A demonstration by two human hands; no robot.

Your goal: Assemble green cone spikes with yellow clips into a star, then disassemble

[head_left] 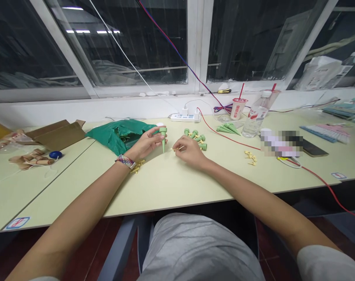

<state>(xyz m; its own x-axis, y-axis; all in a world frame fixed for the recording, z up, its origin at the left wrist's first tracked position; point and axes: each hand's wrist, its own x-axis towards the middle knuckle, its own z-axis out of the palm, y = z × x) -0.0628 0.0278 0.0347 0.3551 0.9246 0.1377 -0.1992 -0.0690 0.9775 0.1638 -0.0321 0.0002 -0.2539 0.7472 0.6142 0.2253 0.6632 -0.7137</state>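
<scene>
**Left hand (145,143) grips a green plastic spike (163,139), point down, over the table (171,187)**

The left hand is closed around this one spike, whose long axis stands nearly upright, with its wider end up and its narrow point aimed at the table. To the right of the spike, the right hand (189,151) pinches one thin yellow pin (177,148); the pin is small and partly hidden by the fingers, so its exact shape is hard to make out. Just beyond that hand, further right of the spike, stand four green caps (195,136) with yellow parts. Further right lie what look like four green cones (228,129), side by side. Below the spike, beside the left wrist, is a small heap of yellow pieces (137,166); a second heap (250,157) lies well to its right. Left of the spike sits one green plastic bag (116,136).
</scene>
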